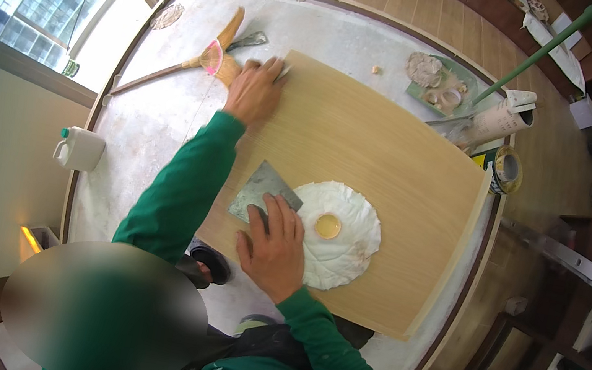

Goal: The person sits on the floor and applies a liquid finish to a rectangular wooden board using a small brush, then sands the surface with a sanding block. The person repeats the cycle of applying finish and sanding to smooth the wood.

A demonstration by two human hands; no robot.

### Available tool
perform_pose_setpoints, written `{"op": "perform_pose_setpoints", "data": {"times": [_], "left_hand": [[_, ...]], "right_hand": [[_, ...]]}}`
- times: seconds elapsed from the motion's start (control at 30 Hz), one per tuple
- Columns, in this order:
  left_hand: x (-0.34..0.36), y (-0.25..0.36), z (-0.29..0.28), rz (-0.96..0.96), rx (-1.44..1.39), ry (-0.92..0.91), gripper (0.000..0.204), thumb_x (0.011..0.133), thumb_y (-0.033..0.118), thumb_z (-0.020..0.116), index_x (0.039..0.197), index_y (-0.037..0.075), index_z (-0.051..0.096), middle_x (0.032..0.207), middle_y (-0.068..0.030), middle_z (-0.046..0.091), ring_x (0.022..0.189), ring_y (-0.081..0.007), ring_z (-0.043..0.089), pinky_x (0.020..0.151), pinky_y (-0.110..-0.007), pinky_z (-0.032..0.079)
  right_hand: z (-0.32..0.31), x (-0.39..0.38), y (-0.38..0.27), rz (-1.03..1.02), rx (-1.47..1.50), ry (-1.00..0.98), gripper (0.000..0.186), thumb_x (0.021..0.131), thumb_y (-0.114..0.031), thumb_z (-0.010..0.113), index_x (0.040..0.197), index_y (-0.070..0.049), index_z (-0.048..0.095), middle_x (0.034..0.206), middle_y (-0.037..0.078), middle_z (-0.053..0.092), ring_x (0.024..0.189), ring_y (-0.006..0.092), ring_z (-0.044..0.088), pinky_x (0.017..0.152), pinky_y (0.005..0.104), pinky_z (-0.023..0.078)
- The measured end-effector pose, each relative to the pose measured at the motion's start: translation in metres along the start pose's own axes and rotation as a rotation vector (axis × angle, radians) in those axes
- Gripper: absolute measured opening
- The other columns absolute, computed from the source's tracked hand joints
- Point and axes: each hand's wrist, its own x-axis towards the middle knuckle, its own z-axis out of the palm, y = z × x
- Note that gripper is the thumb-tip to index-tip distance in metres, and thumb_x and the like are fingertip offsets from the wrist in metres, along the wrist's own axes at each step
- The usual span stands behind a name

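A wide wood-grained board lies in front of me. My left hand is stretched out to its far left corner. Its fingers are curled, and a small pale sliver shows at the fingertips, too small to name. My right hand rests low over the board, fingers closed on a flat grey metal scraper. Right beside that scraper is a flat round heap of white powder or paste, cracked at the surface. A round hollow in its middle holds a yellowish clear liquid.
Beyond my left hand lie a short broom and a grey scraper-like tool. Far right are a green tray with dried lumps, a paper roll and a can. A white jug stands left; ladders stand right.
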Motion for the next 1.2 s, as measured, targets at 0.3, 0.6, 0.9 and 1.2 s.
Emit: {"op": "perform_pose_setpoints", "data": {"times": [0.3,0.6,0.9,1.2], "left_hand": [[-0.228,-0.034,-0.129,-0.21,-0.278,-0.199,0.038,0.092,0.011,0.07,0.13,0.007,0.068,0.124,-0.0167,0.07,0.108,-0.0367,0.062,0.094,-0.045,0.05],[-0.172,-0.029,-0.262,-0.343,-0.679,0.44,0.033,0.104,0.027,0.062,0.113,-0.003,0.073,0.066,0.0042,0.049,0.057,-0.0044,0.04,0.049,-0.027,0.032],[-0.175,-0.028,-0.23,-0.486,-0.956,0.448,0.035,0.103,0.027,0.061,0.096,-0.005,0.07,0.068,0.0031,0.051,0.063,-0.0058,0.042,0.055,-0.028,0.035],[-0.173,-0.047,-0.253,-0.567,-0.925,0.5,0.031,0.099,0.024,0.054,0.089,-0.004,0.064,0.066,-0.0207,0.057,0.059,-0.0326,0.052,0.062,-0.043,0.044]], "right_hand": [[0.007,-0.005,-0.002,-0.053,-0.044,0.02,0.044,0.087,-0.024,0.07,0.125,-0.002,0.063,0.139,0.022,0.053,0.133,0.0417,0.047,0.11,0.054,0.036],[0.005,-0.001,-0.012,-0.121,-0.173,-0.026,0.045,0.084,-0.021,0.072,0.123,0.0,0.063,0.139,0.024,0.053,0.133,0.044,0.047,0.11,0.0547,0.037],[-0.012,0.102,-0.021,-0.222,-0.353,-0.29,0.041,0.09,-0.005,0.059,0.13,-0.006,0.065,0.103,0.015,0.064,0.094,0.0368,0.06,0.083,0.0458,0.05],[0.014,0.164,0.018,-0.537,-0.617,-0.54,0.06,0.085,-0.006,0.056,0.143,-0.021,0.06,0.092,0.01,0.057,0.088,0.031,0.058,0.079,0.0448,0.047]]}}
